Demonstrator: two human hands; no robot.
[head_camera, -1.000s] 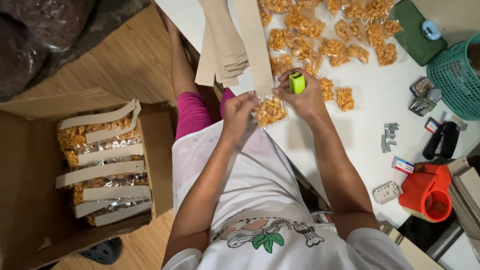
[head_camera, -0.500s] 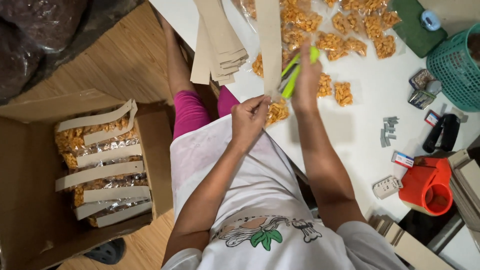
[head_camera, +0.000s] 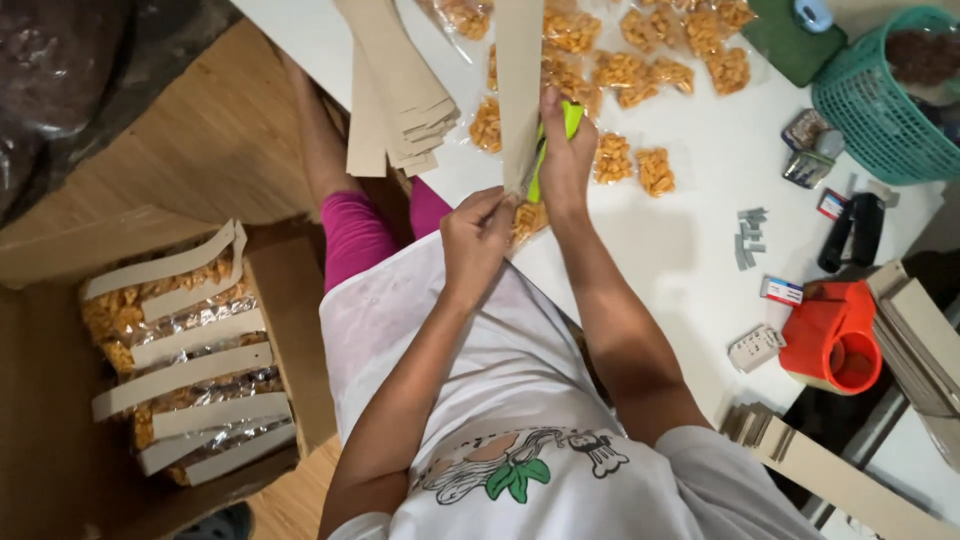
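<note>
My left hand (head_camera: 478, 235) pinches a small clear bag of orange snacks (head_camera: 527, 218) at the lower end of a long tan cardboard strip (head_camera: 518, 90). The strip runs away from me over the white table (head_camera: 690, 240). My right hand (head_camera: 566, 160) grips a lime-green stapler (head_camera: 548, 150) and presses it against the strip's right edge, just above the bag. Several more bags of orange snacks (head_camera: 655, 170) lie on the table beyond my hands.
A stack of cardboard strips (head_camera: 400, 90) lies at the table's left edge. Staple bars (head_camera: 750, 240), a black tool (head_camera: 850, 230), an orange tape dispenser (head_camera: 830, 340) and a teal basket (head_camera: 885, 100) are on the right. An open box (head_camera: 40, 400) of finished strips (head_camera: 180, 370) stands on the floor to my left.
My right hand has moved away from my body with the stapler, up along the cardboard strip. My left hand stays on the bag at the strip's lower end.
</note>
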